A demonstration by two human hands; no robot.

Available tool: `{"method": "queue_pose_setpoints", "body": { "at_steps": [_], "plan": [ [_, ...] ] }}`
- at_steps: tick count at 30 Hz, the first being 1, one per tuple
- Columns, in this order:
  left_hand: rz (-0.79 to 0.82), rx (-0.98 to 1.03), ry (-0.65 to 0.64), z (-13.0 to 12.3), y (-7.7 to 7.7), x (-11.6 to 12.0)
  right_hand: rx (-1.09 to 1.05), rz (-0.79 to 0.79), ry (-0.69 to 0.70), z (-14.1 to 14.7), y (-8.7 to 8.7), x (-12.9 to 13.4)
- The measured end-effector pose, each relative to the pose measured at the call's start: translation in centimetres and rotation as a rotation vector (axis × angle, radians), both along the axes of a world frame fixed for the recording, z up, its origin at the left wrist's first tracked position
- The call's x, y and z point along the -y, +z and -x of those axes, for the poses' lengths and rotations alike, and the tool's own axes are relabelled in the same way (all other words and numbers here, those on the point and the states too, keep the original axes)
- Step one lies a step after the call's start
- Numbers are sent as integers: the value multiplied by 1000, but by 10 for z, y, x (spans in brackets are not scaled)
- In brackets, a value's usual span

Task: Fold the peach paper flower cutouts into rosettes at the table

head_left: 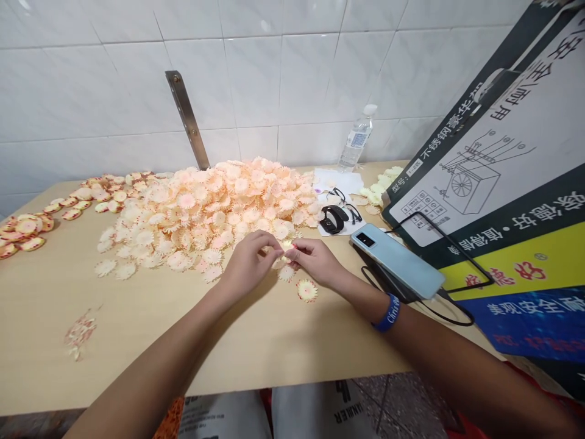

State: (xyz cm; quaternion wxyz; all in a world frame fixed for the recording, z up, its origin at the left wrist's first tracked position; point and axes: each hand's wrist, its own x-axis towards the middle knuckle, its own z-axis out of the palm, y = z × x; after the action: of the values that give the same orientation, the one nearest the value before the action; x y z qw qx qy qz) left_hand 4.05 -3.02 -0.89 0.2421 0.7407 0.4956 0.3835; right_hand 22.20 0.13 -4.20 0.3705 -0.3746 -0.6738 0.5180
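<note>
Between the fingertips of both my hands is a small pale-yellow flower piece (287, 246), mostly hidden by the fingers. My left hand (250, 261) pinches it from the left, thumb and forefinger closed. On the other side my right hand (316, 260) grips it, and a bit of red shows at its fingertips. A yellow flower piece with red tips (307, 290) lies flat on the table just below my right hand. Behind both hands spreads a large heap of peach and cream flower pieces (237, 198).
Red-edged flower pieces (27, 225) lie at the far left, small scraps (81, 332) at the front left. A black smartwatch (333, 219), a light-blue phone (397, 256) with a cable and a water bottle (357, 140) stand or lie right. A large printed box (493, 158) borders that side.
</note>
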Motion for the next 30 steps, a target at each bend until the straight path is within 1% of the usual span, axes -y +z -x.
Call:
{"method": "queue_pose_setpoints", "body": {
  "at_steps": [4,7,9,11,13,15,17,18,20,22,24,26,28,30],
  "plan": [
    [89,156,150,7,-1,-7,39,-9,15,2,6,4],
    [136,222,215,13,-2,-14,50,-23,48,2,9,7],
    [137,299,279,20,-2,-19,53,-32,58,1,10,7],
    [79,341,383,30,-2,-24,35,-34,51,-1,9,7],
    [-26,239,462,40,-2,-29,-13,-34,28,-1,8,6],
    [-140,49,486,46,-3,-31,-62,-29,7,-1,7,5],
    [-235,-98,476,44,-5,-30,-83,-15,-5,0,6,4],
    [-275,-136,466,41,-5,-28,-90,-3,-7,0,5,4],
    [-341,-152,419,31,-5,-22,-103,22,-12,1,6,4],
    [-362,-132,310,20,-3,-15,-111,26,-23,1,6,4],
    [-326,-101,181,10,-1,-9,-98,3,-45,0,6,3],
    [-260,-67,83,3,-1,-4,-81,-20,-61,-1,5,2],
    [-195,-24,33,-1,-2,-1,-68,-24,-62,-2,3,0],
    [-136,17,18,-4,-3,1,-69,-17,-55,-2,0,-2]
  ]
}}
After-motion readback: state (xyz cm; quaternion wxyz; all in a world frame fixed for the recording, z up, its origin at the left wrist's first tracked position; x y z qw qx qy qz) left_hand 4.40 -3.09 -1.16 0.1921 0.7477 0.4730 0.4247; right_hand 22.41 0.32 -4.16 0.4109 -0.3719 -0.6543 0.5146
